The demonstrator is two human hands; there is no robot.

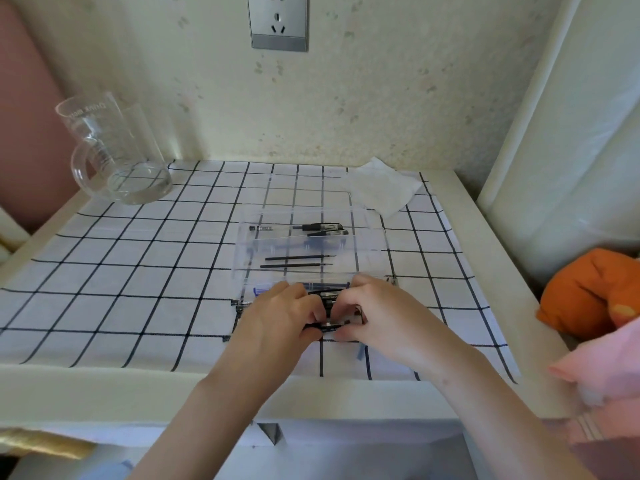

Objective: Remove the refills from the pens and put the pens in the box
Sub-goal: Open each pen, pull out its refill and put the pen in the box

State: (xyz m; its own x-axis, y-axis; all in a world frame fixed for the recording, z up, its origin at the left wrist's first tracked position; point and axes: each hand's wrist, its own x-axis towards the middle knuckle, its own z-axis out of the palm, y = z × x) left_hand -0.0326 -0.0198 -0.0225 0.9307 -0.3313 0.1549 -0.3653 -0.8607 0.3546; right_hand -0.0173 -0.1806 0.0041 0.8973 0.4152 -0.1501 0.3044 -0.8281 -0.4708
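While the left hand (pixel 277 317) and right hand (pixel 377 313) each close their grip on opposite ends of a black pen (pixel 327 326) low over the tabletop (pixel 138 271), near the clear box (pixel 367 216), opening it seems under way, and freeing the refill likely calls for pulling the halves apart.

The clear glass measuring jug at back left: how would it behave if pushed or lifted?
The clear glass measuring jug looks rigid, likely breakable. Its broad base probably resists tipping. Smooth glass may slip; the loop handle should help.
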